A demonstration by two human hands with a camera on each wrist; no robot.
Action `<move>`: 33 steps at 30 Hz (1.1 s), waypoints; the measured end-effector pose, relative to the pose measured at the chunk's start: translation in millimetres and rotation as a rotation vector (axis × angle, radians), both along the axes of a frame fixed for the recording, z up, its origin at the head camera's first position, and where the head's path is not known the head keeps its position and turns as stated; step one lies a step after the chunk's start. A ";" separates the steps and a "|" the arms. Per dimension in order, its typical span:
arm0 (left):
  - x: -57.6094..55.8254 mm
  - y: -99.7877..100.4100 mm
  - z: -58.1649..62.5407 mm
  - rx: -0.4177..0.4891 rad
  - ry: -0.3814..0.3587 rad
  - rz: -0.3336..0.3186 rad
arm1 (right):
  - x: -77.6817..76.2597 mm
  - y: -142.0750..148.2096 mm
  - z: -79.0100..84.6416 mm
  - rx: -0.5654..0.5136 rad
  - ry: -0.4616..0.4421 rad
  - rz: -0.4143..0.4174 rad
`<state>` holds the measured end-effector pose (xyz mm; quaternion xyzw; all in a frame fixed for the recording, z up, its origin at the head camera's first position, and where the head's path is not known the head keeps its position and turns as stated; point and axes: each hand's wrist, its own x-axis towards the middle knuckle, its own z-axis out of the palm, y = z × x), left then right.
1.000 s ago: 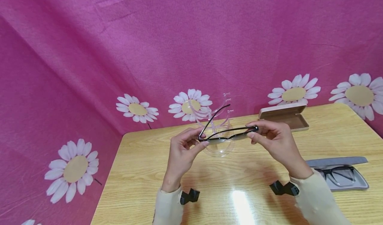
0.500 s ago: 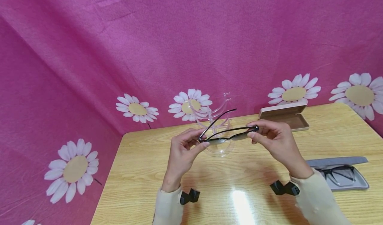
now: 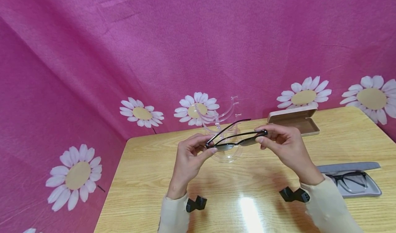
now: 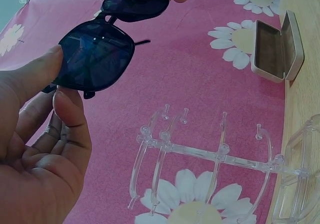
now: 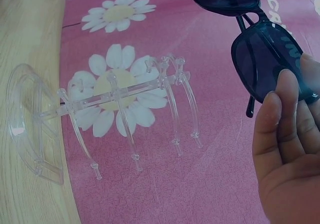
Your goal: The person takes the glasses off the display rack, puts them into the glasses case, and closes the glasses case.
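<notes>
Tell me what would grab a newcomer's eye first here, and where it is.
The bright pink cloth with its big white daisies leaps out, rising behind and to the left of the wooden table. Next come the dark sunglasses, held up over the table in front of a clear plastic stand. To the right, an open gray case holds black-framed glasses.

Black, dark-lensed sunglasses (image 4: 97, 57) are held aloft, one temple (image 3: 225, 129) half-folded.
</notes>
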<state>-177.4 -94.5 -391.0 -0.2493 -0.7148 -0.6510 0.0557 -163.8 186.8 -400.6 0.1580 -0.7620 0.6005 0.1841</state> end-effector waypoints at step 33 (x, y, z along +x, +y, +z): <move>0.1 3.5 -1.5 -0.018 -0.015 0.003 | -1.7 0.9 -1.8 -0.013 -0.027 0.008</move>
